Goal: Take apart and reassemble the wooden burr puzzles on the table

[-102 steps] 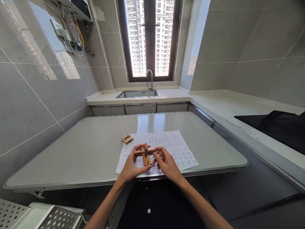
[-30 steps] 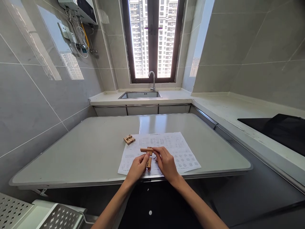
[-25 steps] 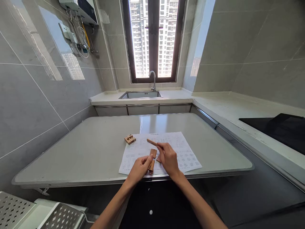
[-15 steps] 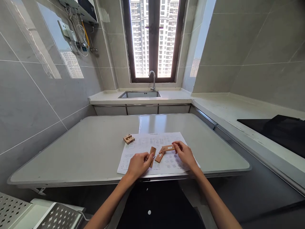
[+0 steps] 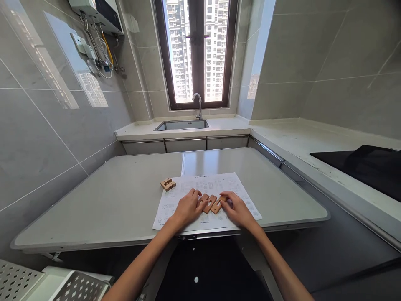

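Note:
Three flat wooden puzzle pieces with cut-outs lie slanted side by side over a printed sheet (image 5: 171,209). My left hand (image 5: 189,209) has its fingers and thumb closed around the left wooden puzzle piece (image 5: 204,197), partly hiding it. The middle notched piece (image 5: 210,204) lies close to my left thumb. On the right, my right hand (image 5: 237,210) pinches the upper end of the slotted wooden puzzle piece (image 5: 216,207) between thumb and fingers. Beyond the left hand, a cluster of small interlocked wooden blocks (image 5: 168,184) sits at the sheet's upper left corner.
The pale table (image 5: 94,200) has a raised edge trim. Behind it are a counter with a sink (image 5: 181,125) and a faucet (image 5: 199,106). A black cooktop (image 5: 360,167) is on the right counter. A perforated white rack (image 5: 78,288) stands low at left.
My right hand has turned its slotted piece from level to slanted, beside the middle piece. My left hand has moved slightly forward and right, bringing the three pieces close together. The view tilted slightly.

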`<control>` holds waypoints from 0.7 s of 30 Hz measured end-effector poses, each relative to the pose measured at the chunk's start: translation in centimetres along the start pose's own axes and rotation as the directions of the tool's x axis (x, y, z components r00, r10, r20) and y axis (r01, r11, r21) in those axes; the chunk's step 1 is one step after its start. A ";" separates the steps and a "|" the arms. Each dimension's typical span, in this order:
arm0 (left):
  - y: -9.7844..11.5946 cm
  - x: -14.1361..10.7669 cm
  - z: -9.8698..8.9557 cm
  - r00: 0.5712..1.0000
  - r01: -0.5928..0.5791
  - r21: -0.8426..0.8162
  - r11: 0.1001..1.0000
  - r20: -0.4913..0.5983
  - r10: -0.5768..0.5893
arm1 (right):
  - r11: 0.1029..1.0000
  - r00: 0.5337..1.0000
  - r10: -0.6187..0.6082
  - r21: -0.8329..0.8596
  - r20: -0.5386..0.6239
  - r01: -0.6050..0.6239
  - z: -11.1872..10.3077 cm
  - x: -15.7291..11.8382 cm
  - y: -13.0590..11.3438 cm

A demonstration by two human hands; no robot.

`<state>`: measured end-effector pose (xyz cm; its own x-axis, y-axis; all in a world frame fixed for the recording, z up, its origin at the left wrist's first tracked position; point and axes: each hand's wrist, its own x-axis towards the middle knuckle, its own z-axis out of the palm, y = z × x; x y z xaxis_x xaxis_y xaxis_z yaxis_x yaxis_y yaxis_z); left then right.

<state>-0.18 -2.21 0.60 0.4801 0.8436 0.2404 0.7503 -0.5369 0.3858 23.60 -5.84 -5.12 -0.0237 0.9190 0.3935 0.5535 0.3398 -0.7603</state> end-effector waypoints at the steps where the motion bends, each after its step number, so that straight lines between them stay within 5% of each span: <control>1: 0.1 0.0 0.1 0.998 -0.055 -0.018 0.998 -0.003 0.055 | 1.000 1.000 -0.008 0.007 0.018 0.008 0.0 -0.1 -0.2; 9: 1.2 1.2 1.2 0.932 -0.339 -0.153 0.928 0.080 0.354 | 0.976 0.995 0.069 0.201 0.075 -0.082 -0.6 -0.1 -1.2; 16: 1.3 1.7 2.3 0.911 -0.400 -0.088 0.912 0.069 0.406 | 0.976 0.994 0.109 0.185 0.017 -0.111 -0.4 0.1 -0.3; 21: -1.0 2.2 1.8 0.956 -0.292 0.016 0.956 0.039 0.292 | 0.975 0.992 0.126 0.184 0.012 -0.126 -0.6 0.1 -0.5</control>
<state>0.97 0.19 -0.88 0.6954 0.6496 0.3074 0.5842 -0.7601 0.2846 23.82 -6.06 -4.46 0.0357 0.9568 0.2884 0.3894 0.2525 -0.8858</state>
